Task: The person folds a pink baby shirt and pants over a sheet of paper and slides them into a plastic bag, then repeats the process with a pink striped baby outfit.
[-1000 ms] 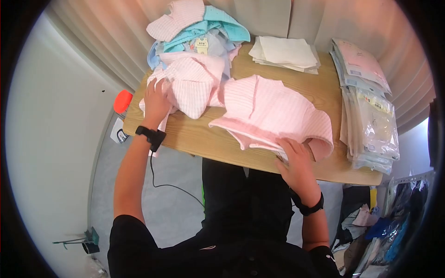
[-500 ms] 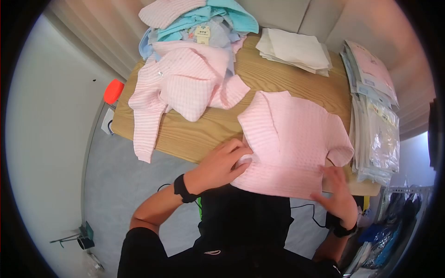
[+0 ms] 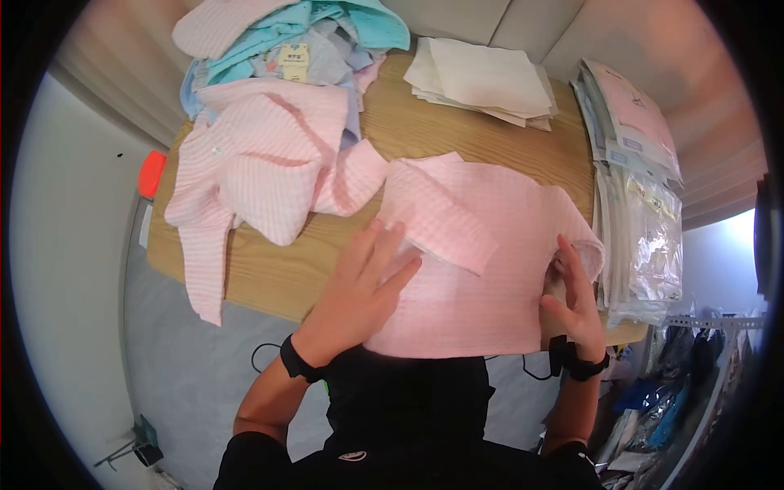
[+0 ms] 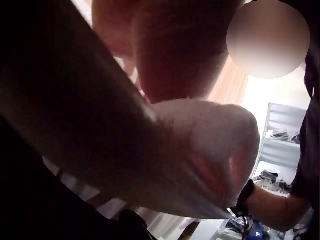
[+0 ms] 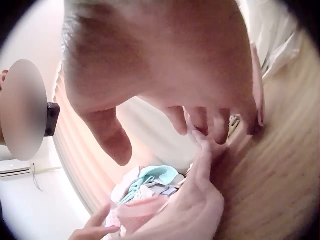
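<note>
A pink knitted sweater (image 3: 474, 302) lies spread at the table's front edge in the head view, its left-side sleeve (image 3: 453, 224) folded across the body. My left hand (image 3: 351, 294) rests at the sweater's left edge with fingers extended. On the other side, my right hand (image 3: 578, 302) has its fingers extended beside the right-side sleeve (image 3: 576, 229), fingertips right at its cuff. The right wrist view shows this hand (image 5: 165, 65) with fingers spread, their tips close to the pink cloth (image 5: 192, 200). In the dark left wrist view, pink cloth (image 4: 220, 130) bulges below the hand.
Left of the sweater lies a striped pink garment (image 3: 269, 175), one sleeve hanging over the table edge. Behind it is a pile of clothes with a turquoise piece (image 3: 380, 24). White sheets (image 3: 490, 77) lie at the back; bagged garments (image 3: 645, 245) are stacked along the right.
My left hand has moved from the striped garment to the sweater's left edge. The sweater has been flattened and its left-side sleeve turned inward. My right hand has shifted from the hem to the right-side sleeve.
</note>
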Action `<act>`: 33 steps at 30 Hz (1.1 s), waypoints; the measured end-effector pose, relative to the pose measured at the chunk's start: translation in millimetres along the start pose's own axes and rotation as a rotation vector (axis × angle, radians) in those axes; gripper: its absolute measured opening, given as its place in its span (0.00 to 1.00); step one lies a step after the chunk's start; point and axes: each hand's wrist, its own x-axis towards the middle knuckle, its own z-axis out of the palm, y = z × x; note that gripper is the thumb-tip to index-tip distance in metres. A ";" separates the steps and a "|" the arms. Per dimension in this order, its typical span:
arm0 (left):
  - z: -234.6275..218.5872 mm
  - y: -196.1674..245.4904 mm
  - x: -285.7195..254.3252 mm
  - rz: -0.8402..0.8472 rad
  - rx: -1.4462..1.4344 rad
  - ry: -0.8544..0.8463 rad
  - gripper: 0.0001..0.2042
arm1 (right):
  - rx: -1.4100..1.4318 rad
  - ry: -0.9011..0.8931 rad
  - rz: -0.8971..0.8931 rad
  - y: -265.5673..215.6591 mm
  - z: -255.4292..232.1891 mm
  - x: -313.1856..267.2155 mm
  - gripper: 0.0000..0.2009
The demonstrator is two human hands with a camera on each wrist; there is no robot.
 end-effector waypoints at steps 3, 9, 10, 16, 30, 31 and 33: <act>1.8 5.8 10.2 -0.085 0.040 -0.116 0.25 | -0.224 0.006 0.009 -11.3 0.2 10.2 0.42; 1.9 0.5 9.2 -0.199 -0.123 -0.051 0.25 | -0.080 0.250 0.207 0.5 -11.6 24.1 0.38; 2.3 -1.3 9.6 -0.204 -0.122 -0.053 0.26 | 0.017 0.299 0.190 4.6 -11.6 28.7 0.37; 16.3 -8.4 4.8 -0.261 -0.344 0.131 0.25 | 0.162 0.409 -0.140 -19.2 2.9 46.1 0.40; 14.5 -14.9 -23.6 -0.544 -0.653 0.435 0.44 | -0.687 -0.057 -0.144 -72.4 -13.7 127.9 0.26; 14.3 -16.0 -24.3 -0.547 -0.654 0.438 0.44 | -0.696 -0.081 -0.173 -56.9 -15.1 147.3 0.27; 13.8 -17.5 -23.3 -0.535 -0.640 0.412 0.44 | -0.731 -0.122 -0.292 -36.7 -17.9 188.2 0.29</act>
